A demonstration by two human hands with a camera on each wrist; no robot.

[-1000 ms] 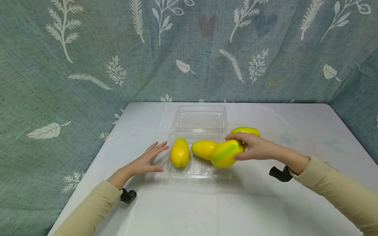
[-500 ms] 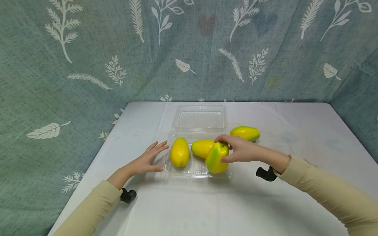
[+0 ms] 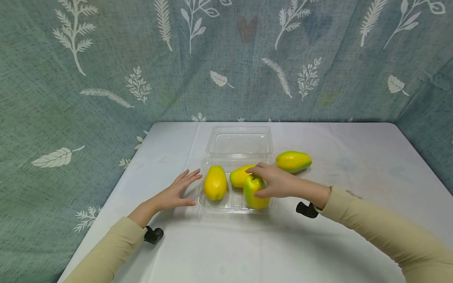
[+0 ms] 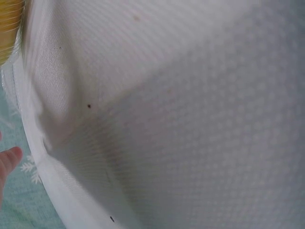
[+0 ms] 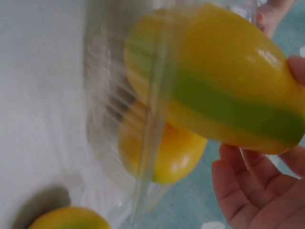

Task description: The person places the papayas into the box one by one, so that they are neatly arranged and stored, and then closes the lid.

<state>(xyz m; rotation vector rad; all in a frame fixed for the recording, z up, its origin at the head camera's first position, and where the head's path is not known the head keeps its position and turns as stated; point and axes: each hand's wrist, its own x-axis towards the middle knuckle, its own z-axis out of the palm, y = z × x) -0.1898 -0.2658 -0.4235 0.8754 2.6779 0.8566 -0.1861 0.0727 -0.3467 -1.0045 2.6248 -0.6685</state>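
Note:
A clear plastic clamshell box [image 3: 230, 206] lies with its lid [image 3: 240, 143] folded back. In its left part rests a yellow papaya [image 3: 215, 183]; a second papaya [image 3: 238, 177] lies beside it, partly hidden by my right hand. That right hand [image 3: 277, 181] holds a green-striped papaya [image 3: 254, 194] by one end, tilted over the box's right part. In the right wrist view this held papaya [image 5: 214, 81] is between thumb and fingers [image 5: 228, 191], its far end behind the clear wall. My left hand [image 3: 175, 192] is spread beside the box's left edge, holding nothing.
Right of the box, on the white-covered table [image 3: 226, 247], lies another yellow-green papaya [image 3: 293, 161]. A patterned cloth [image 3: 226, 63] hangs behind the table and along its left side.
My right hand has carried the striped papaya leftward into the box's right part, turning it more upright. The papaya behind it has shifted slightly. My left hand stays in place.

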